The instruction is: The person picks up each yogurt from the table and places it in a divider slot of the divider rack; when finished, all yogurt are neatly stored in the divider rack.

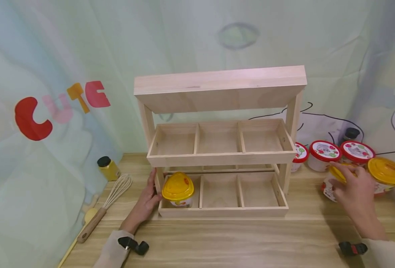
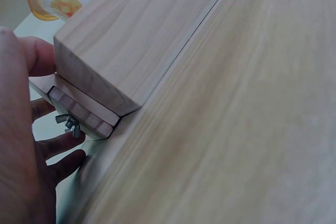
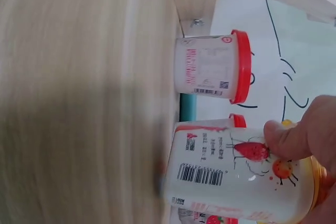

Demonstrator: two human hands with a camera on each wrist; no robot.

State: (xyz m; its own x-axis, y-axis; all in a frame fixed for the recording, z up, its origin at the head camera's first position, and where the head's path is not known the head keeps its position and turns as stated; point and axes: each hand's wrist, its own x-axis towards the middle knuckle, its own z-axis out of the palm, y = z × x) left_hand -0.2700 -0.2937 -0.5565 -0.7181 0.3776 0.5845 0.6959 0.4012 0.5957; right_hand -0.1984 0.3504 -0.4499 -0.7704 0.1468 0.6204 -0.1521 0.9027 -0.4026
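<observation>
**Both hands busy around a little wooden display rack**

So the right hand (image 1: 356, 186) has its grip closed around a yellow-lidded cup (image 3: 236, 174) – thumb on the printed wall, the other fingers up by the lid. That cup is on the right side of the counter (image 1: 237, 242), well apart from the wooden rack (image 1: 222, 160), and tilted a bit. Can't really tell if its base touches the wood.

The left hand (image 1: 145, 203) is over at the rack's left end. Its grip is loose and not wrapped around anything: thumb against the end of the lower tray (image 1: 222, 213), other fingers spread behind it near a wing nut (image 2: 69, 123).

The rack has 2 trays with 3 compartments each. A yellow-lidded tub (image 1: 178, 187) sits in the lower left compartment. Back on the right there are 3 red-lidded tubs (image 1: 325, 152) in a row, plus 1 more yellow-topped tub (image 1: 389, 171) just beside the right hand. Far left – a whisk (image 1: 108, 204) and a yellow jar (image 1: 109, 170) with a black cap.
</observation>
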